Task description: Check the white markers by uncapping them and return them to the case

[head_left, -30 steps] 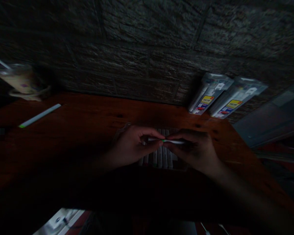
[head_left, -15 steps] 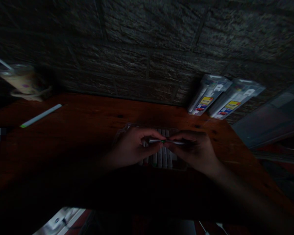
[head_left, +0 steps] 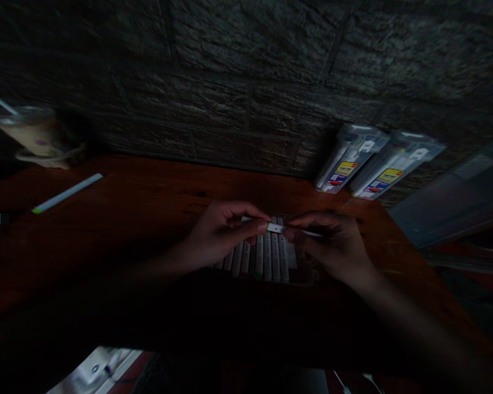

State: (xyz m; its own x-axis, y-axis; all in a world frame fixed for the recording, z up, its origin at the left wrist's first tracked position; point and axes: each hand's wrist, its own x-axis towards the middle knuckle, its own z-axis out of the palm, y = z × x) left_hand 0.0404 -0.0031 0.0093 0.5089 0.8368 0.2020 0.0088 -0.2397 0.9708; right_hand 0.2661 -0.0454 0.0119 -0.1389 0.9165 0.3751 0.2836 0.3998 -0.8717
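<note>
Between my two hands is a white marker with a bit of green on it, held level. My left hand pinches its left end between thumb and fingers. The other end is in the pinch of my right hand. Below them, a clear plastic case lies on the table with several white markers side by side in it, one showing a green end. My left hand covers part of the case.
A white marker with a green tip lies on the wooden table at left. Behind it stands a drink cup with a straw. Two marker packs lean against the stone wall at right.
My hands have turned and moved slightly apart, baring more of the marker's white body between them. More of the markers in the case show.
</note>
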